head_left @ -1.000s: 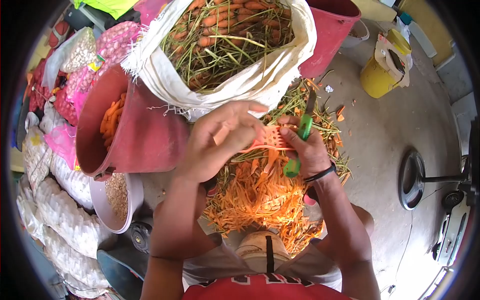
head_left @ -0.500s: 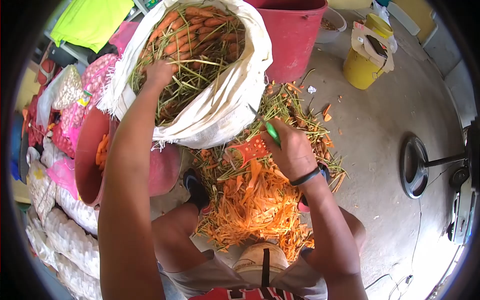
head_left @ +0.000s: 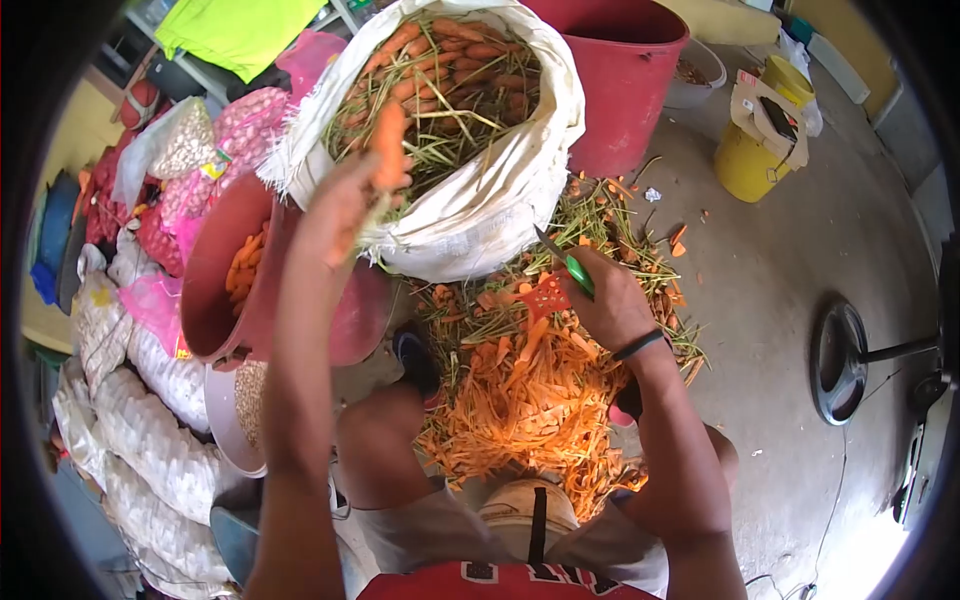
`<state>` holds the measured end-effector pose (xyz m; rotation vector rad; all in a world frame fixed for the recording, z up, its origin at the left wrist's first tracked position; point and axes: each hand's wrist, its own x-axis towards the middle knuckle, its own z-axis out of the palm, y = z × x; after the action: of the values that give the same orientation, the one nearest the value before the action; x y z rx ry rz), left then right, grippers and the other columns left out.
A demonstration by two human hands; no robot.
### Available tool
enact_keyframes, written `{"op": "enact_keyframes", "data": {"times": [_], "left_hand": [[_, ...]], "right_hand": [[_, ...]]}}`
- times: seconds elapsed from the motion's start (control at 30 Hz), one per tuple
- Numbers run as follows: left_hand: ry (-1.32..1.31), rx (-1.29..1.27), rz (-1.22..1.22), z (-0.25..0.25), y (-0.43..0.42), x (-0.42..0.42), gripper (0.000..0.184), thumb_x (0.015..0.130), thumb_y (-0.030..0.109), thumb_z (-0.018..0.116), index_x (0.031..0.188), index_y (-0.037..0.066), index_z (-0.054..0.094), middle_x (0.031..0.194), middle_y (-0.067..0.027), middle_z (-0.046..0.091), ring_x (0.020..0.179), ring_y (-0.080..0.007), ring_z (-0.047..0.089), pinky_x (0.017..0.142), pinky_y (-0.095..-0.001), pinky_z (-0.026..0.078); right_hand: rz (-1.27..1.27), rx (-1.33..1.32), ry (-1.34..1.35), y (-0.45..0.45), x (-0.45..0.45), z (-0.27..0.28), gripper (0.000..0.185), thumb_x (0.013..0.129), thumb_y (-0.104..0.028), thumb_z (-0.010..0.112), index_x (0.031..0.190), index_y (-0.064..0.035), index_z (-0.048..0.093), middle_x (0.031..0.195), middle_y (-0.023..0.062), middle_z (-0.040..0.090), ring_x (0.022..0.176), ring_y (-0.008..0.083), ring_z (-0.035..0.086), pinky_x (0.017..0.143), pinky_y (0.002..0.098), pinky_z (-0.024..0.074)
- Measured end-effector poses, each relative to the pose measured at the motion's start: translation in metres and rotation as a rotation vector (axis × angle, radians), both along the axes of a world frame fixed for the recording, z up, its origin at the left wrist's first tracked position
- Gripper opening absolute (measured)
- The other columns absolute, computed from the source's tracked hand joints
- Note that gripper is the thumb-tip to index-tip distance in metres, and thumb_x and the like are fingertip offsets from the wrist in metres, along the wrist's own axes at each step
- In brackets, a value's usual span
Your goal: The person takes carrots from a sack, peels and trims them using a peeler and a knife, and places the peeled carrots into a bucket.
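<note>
My left hand [head_left: 355,195], blurred by motion, is closed around a carrot [head_left: 388,142] at the near rim of a white woven sack [head_left: 470,215]. More orange shows below that hand, too smeared to tell whether it is a second carrot. Inside the sack lie several unpeeled carrots [head_left: 485,50] among green stalks. My right hand [head_left: 612,305] grips a small knife with a green handle [head_left: 578,275], its blade pointing up and left. A red piece with holes [head_left: 546,297] shows beside the same hand; whether I hold it is unclear. Beneath is a heap of carrot peelings [head_left: 525,400].
At the left, a tilted red tub [head_left: 210,310] contains orange carrots [head_left: 244,265]. Another red bin [head_left: 625,110] stands behind the sack. A yellow bucket [head_left: 742,165] bears cardboard and a dark phone-like object. Filled bags [head_left: 150,430] line the left side; a round-based stand [head_left: 838,365] is right.
My left hand has come out of the sack toward me, now with a carrot in it. My right hand keeps the knife over the peelings. The whole view has shifted slightly.
</note>
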<state>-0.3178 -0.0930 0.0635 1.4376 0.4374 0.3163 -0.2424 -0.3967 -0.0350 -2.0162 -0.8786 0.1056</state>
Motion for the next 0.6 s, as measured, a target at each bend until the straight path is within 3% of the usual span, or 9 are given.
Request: {"op": "enact_keyframes", "data": {"times": [0.1,0.23,0.33,0.5,0.6], "left_hand": [[0.013,0.372,-0.12,-0.033,-0.048,-0.025,0.04,0.088,0.011,0.067,0.125,-0.002,0.058,0.109,-0.0066,0.067,0.097,-0.0125,0.061,0.09,-0.0276,0.047],[-0.186,0.251,0.124,-0.101,-0.099,-0.036,0.03,0.088,0.009,0.07,0.115,0.0,0.062,0.099,-0.0023,0.064,0.091,-0.0092,0.061,0.08,-0.0275,0.05],[-0.273,0.028,0.264,-0.131,-0.114,-0.044,0.029,0.09,0.01,0.068,0.116,0.002,0.06,0.105,-0.0018,0.064,0.097,-0.0097,0.061,0.084,-0.0291,0.05],[-0.385,-0.491,0.28,-0.144,-0.135,-0.048,0.03,0.094,0.012,0.062,0.122,0.008,0.054,0.117,-0.0024,0.06,0.111,-0.0132,0.058,0.094,-0.0304,0.051],[-0.397,-0.565,0.225,-0.145,-0.151,-0.046,0.025,0.095,0.014,0.061,0.118,0.008,0.054,0.116,-0.0027,0.06,0.112,-0.0128,0.058,0.098,-0.0318,0.052]], "right_hand": [[0.053,-0.027,0.093,-0.008,-0.015,-0.002,0.019,0.086,-0.013,0.062,0.103,-0.0055,0.062,0.086,0.0212,0.065,0.08,0.0401,0.064,0.069,0.0458,0.0501],[0.174,-0.072,0.322,-0.015,-0.034,0.006,0.018,0.086,-0.014,0.062,0.102,-0.0052,0.064,0.081,0.0212,0.066,0.074,0.0354,0.066,0.069,0.0416,0.0505],[0.323,-0.064,0.318,-0.014,-0.051,-0.022,0.018,0.088,-0.011,0.063,0.103,-0.0031,0.063,0.081,0.0126,0.067,0.072,0.0183,0.064,0.07,0.0333,0.0504],[0.076,0.002,0.405,0.005,-0.068,-0.053,0.018,0.09,-0.011,0.061,0.105,-0.0018,0.064,0.084,0.013,0.069,0.075,0.0199,0.068,0.069,0.0326,0.0519],[-0.092,0.168,0.29,0.012,-0.059,-0.058,0.015,0.089,-0.009,0.059,0.102,-0.0017,0.064,0.084,0.0199,0.069,0.078,0.0349,0.069,0.069,0.0404,0.053]]}}
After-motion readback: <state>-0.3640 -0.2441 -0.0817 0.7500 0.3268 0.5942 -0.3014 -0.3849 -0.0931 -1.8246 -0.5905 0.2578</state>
